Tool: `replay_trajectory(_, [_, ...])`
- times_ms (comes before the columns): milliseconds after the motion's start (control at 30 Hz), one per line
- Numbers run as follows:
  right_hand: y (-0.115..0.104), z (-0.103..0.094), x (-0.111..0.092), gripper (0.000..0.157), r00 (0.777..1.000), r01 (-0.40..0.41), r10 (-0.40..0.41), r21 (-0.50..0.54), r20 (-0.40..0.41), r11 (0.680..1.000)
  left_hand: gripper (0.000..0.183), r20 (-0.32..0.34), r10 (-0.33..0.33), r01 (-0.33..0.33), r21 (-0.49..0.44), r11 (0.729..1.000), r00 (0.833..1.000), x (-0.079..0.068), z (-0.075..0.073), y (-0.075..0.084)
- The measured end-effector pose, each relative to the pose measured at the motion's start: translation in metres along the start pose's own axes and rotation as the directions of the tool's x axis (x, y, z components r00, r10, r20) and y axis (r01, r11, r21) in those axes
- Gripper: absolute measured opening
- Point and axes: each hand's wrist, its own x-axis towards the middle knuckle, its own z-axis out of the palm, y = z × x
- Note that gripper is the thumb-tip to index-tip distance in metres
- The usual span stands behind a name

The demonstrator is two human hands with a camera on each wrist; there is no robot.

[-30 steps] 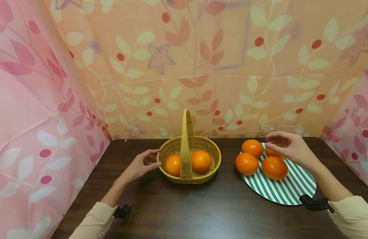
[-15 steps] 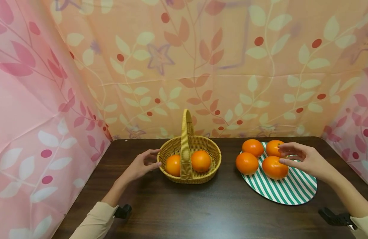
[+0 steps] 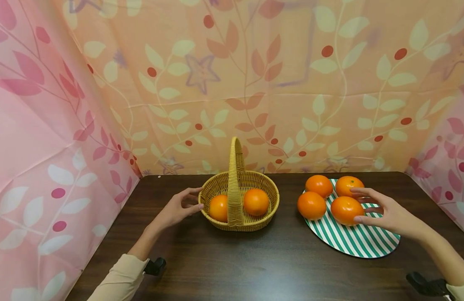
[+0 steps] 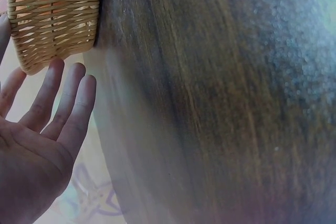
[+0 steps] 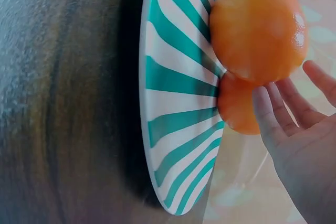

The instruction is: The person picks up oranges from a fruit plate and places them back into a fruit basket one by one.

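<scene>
At right, the loosely spread right hand (image 3: pixel 391 216) bordered a glossy round orange fruit (image 3: pixel 346 210), which three matching fruits (image 3: pixel 311 205) crowded on a green-and-white striped oval mat (image 3: pixel 367 242). Centre-left, the slack left hand (image 3: pixel 178 208) lay beside a yellow woven basket (image 3: pixel 254 179), its arched handle (image 3: pixel 234 184) partly hiding another fruit (image 3: pixel 218 208).

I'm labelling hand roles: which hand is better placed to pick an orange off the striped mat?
Probably the right hand: it is over the striped mat, fingers beside the front-right orange. The left hand is farther off, at the left side of the basket.
</scene>
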Motion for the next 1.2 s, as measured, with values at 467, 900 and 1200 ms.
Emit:
replay_trajectory(467, [0.011, 0.007, -0.001, 0.062, 0.998, -0.057, 0.057, -0.052, -0.016, 0.997, 0.059, -0.006, 0.013, -0.013, 0.017, 1.0, 1.0, -0.001, 0.0, 0.002])
replay_trajectory(900, [0.006, -0.001, -0.001, 0.06, 0.997, -0.058, 0.055, -0.05, -0.049, 0.997, 0.059, 0.004, 0.002, -0.002, 0.011, 1.0, 1.0, 0.0, 0.0, 0.001])
replay_trajectory(1200, [-0.004, -0.012, 0.005, 0.064, 0.995, -0.041, 0.041, 0.001, -0.089, 0.999, 0.058, -0.003, 0.008, -0.008, 0.01, 1.0, 1.0, -0.001, 0.0, 0.0])
